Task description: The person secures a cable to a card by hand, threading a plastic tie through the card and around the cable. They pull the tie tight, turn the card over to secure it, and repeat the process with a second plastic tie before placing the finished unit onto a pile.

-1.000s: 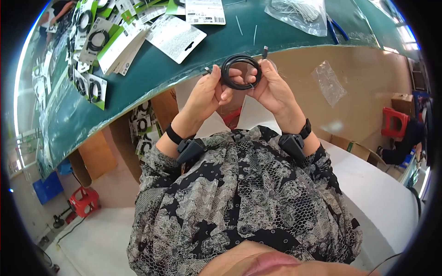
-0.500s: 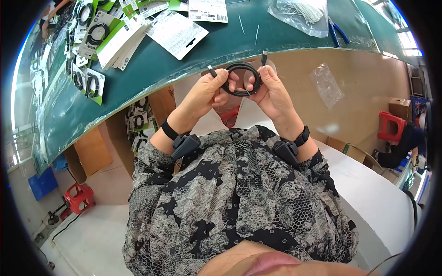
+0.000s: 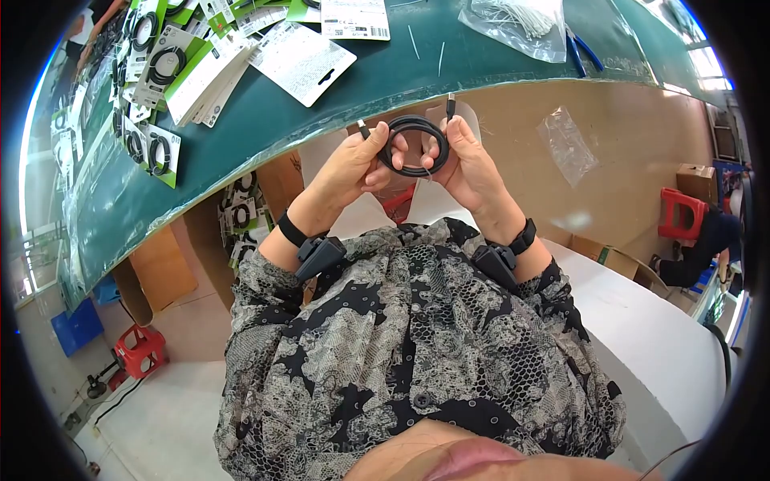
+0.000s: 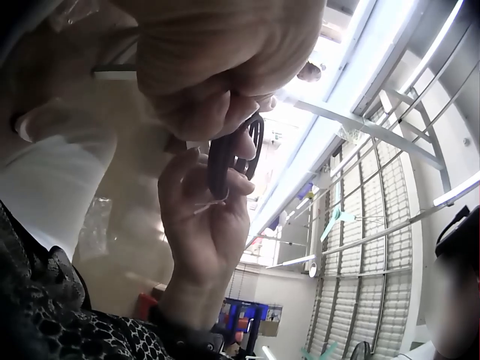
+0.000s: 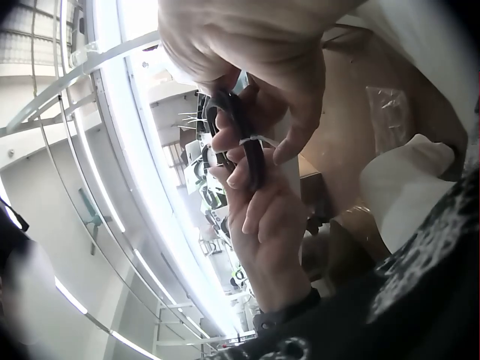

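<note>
A black cable wound into a round coil is held between both hands, just off the table's near edge. The left hand pinches its left side, with one plug end poking up beside the thumb. On the coil's right side the right hand grips it, and the other plug end stands up above that thumb. In the right wrist view a thin pale tie goes around the coil. The left wrist view shows the coil edge-on between the fingers of both hands.
The green table carries carded cables at left, white cards, two loose thin ties, a bag of white ties and blue-handled pliers. A clear plastic bag lies at right, beyond the table's edge.
Both hands and the coil have moved slightly down from the table's edge. The plug ends now point up more plainly, and the grip on both sides stays.
</note>
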A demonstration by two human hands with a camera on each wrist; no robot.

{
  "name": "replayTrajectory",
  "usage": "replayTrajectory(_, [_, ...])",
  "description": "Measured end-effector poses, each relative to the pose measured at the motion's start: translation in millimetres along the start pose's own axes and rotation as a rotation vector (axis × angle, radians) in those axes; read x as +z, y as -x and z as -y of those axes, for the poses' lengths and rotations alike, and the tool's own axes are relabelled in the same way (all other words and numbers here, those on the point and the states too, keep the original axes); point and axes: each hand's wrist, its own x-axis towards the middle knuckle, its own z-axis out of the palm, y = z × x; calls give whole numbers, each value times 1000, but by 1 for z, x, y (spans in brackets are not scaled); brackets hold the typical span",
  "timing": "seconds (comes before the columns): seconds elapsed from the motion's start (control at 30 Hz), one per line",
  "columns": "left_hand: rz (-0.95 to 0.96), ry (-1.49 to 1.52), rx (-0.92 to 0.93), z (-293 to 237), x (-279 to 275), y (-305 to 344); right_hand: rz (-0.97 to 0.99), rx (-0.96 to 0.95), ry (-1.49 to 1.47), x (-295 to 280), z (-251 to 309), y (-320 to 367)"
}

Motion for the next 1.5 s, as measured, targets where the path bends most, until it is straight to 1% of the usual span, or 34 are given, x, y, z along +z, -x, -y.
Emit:
replayTrajectory(0.13, [48, 67, 0, 6, -5, -2, -20, 29, 13, -1, -1, 1])
replayTrajectory(0.23, [40, 87, -26, 8, -6, -2, -28, 35, 10, 0, -1, 3])
replayTrajectory(0.3, [35, 103, -42, 9, -6, -2, -130, 21, 17, 10, 4, 4])
replayTrajectory(0.33, [-9, 61, 10, 10, -6, -2, -182, 15, 20, 12, 4, 4])
replayTrajectory(0.37, [-52, 19, 61, 10, -5, -2, -189, 19, 20, 8, 2, 2])
replayTrajectory(0.4, [-94, -25, 114, 9, -3, -2, -304, -219, 324, 1, 0, -3])
replayTrajectory(0.47, [-106, -39, 127, 10, 0, -1, -512, -702, 938, 2, 0, -11])
replayTrajectory(0.5, [-119, -56, 144, 9, 2, 0, -513, -703, 938, 3, 3, -9])
replayTrajectory(0.6, [-144, -112, 179, 12, 7, 0, -320, -996, 1661, 6, 17, 5])
replayTrajectory(0.63, [-156, -153, 197, 13, 9, 0, -323, -993, 1662, 6, 16, 5])
replayTrajectory(0.73, [-158, -212, 223, 14, 13, 0, -269, -777, 1504, 9, 10, 1])
replayTrajectory(0.9, [-179, -224, 238, 17, 15, 3, -317, -821, 1433, 17, 4, 1])
replayTrajectory(1.0, [-175, -240, 227, 14, 17, 5, -264, -986, 1557, 23, 5, 4])
replayTrajectory(1.03, [-164, -262, 211, 12, 18, 6, -265, -986, 1557, 22, 4, 4])
replayTrajectory(1.13, [-156, -309, 188, 7, 19, 8, -164, -1003, 1617, 16, 4, 3])
replayTrajectory(1.17, [-158, -332, 177, 6, 19, 9, -166, -1002, 1616, 14, 5, 4])
replayTrajectory(1.23, [-159, -354, 164, 7, 19, 9, -177, -926, 1667, 13, 7, 8])
replayTrajectory(1.27, [-130, -352, 179, 9, 18, 9, -181, -889, 1691, 13, 9, 9])
replayTrajectory(1.33, [-73, -344, 210, 11, 16, 7, -151, -919, 1654, 14, 14, 11])
replayTrajectory(1.4, [-82, -300, 205, 13, 9, 5, -85, -972, 1580, 15, 21, 14])
replayTrajectory(1.43, [-95, -256, 197, 14, 5, 5, -80, -967, 1584, 14, 28, 17])
replayTrajectory(1.5, [-116, -207, 193, 16, 2, 7, -386, -800, 1213, 11, 45, 26])
